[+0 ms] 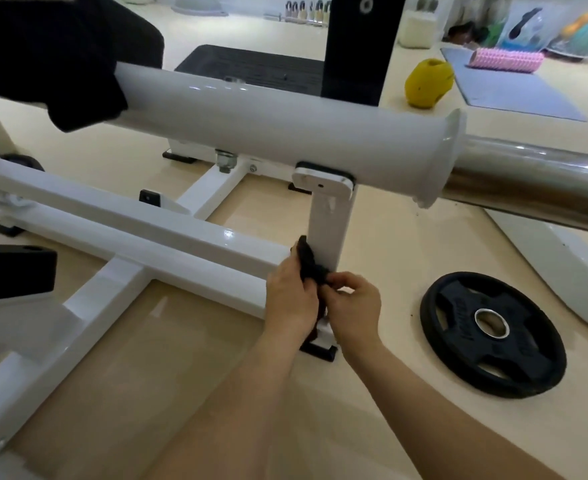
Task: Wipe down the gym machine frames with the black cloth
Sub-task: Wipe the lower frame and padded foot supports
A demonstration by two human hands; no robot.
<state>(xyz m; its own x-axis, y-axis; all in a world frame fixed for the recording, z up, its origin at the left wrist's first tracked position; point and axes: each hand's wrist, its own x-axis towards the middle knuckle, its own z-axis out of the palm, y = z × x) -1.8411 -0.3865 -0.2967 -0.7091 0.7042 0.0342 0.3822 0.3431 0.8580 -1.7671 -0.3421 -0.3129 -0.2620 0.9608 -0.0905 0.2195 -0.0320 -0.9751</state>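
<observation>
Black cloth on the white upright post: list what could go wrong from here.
The black cloth is bunched small between the left hand and right hand, so parts of the white upright post may go unwiped. The weight plate lies flat close to the hands; a foot could catch it.

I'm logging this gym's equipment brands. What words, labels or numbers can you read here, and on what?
Nothing reads clearly.
Weight plate: raised lettering, too blurred to read.
Packages at the back: print too small to read.
White frame, black cloth: no markings visible.
</observation>
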